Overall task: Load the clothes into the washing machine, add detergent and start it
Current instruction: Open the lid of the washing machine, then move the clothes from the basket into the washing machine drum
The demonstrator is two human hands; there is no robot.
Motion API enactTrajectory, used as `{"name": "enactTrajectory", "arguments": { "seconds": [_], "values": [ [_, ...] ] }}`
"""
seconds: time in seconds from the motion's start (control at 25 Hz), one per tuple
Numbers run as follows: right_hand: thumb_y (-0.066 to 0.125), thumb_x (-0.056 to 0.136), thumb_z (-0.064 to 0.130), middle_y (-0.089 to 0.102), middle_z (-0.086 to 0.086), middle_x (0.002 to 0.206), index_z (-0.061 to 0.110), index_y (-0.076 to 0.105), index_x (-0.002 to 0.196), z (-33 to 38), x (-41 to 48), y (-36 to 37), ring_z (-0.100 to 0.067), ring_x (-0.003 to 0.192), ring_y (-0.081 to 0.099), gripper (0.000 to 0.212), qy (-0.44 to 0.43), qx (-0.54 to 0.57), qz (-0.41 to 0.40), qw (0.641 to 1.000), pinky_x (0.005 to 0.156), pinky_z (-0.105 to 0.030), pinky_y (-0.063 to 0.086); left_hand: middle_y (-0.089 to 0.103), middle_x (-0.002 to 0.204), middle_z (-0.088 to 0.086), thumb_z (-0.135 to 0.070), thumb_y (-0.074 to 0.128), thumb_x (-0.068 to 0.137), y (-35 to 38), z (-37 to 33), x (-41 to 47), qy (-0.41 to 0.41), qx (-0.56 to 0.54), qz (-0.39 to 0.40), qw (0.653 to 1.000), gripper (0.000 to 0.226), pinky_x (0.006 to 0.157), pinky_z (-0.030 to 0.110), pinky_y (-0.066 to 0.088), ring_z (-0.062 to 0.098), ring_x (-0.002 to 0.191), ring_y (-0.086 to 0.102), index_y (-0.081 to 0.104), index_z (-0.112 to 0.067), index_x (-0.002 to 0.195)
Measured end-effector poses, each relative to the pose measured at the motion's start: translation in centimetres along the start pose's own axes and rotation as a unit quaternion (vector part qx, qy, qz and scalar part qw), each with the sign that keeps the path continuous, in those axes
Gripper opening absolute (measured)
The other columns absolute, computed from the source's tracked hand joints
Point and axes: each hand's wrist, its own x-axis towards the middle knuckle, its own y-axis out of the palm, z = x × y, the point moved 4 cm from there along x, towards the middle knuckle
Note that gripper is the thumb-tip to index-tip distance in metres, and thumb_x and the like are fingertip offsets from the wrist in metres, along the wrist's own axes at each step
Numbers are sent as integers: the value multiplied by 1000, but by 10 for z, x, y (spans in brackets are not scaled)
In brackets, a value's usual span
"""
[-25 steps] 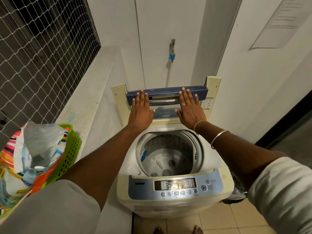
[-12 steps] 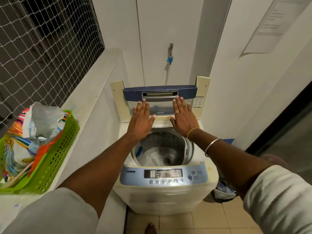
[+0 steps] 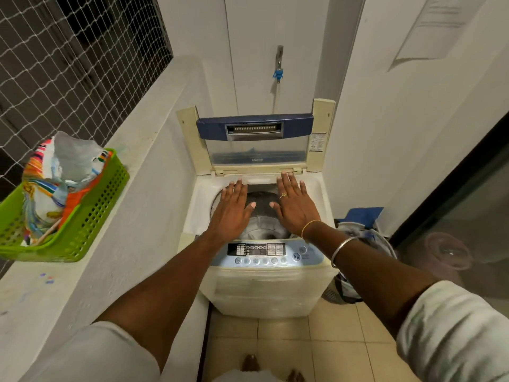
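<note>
Left hand [image 3: 234, 208] and right hand [image 3: 294, 205] lie flat, fingers straight, holding nothing, over the uncovered drum [image 3: 261, 228] of a cream top-loading washing machine [image 3: 264, 293]. Its blue-trimmed lid [image 3: 254, 128] stands folded upright at the rear edge. Multicoloured clothes [image 3: 49, 183] fill a green perforated plastic basket [image 3: 82, 216] on the white ledge [image 3: 33, 299], well apart to the left.

You have the drum mouth [image 3: 261, 201] open from above. The raised lid [image 3: 254, 128] blocks 12 o'clock, the wall [image 3: 385, 139] closes 3 o'clock, and the ledge [image 3: 30, 296] carrying the green basket [image 3: 91, 216] hems 9 o'clock; 6 o'clock is free.
</note>
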Motion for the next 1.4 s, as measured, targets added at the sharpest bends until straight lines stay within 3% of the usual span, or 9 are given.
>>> {"name": "enactTrajectory", "arguments": {
  "seconds": [0.28, 0.72, 1.08, 1.4],
  "values": [
    [26, 103, 51, -6, -10, 165, 11, -1, 157, 12, -23, 30, -25, 152, -10, 73, 6, 11, 30, 999, 123, -40, -4, 5, 167, 8, -47, 21, 106, 29, 23, -25, -17, -11, 36, 999, 64, 125, 42, 3, 24, 154, 1, 9, -13, 158],
    [22, 104, 52, -5, -7, 165, 14, -1, 157, 19, -23, 70, -23, 151, -10, 70, -4, 30, 80, 996, 124, -43, 1, 5, 166, 10, -45, 24, 106, 64, 36, -37, -18, -20, 65, 998, 63, 125, 43, 4, 26, 154, 0, 11, -11, 158],
    [23, 103, 52, -6, -4, 165, 17, -2, 157, -58, -42, 65, -21, 152, -7, 69, -26, 73, 104, 992, 124, -42, 5, 8, 166, 11, -41, 26, 107, 88, -38, -21, -62, -17, 67, 996, 61, 124, 42, 3, 28, 153, 4, 13, -9, 158],
    [30, 104, 46, -2, -10, 165, 11, 2, 157, -165, -73, 53, -28, 152, -3, 69, -25, 88, 131, 987, 124, -45, 6, 13, 165, 6, -39, 25, 108, 114, -155, 16, -8, -41, 59, 997, 55, 125, 41, 8, 26, 153, 9, 19, -14, 157]
  ]
}}
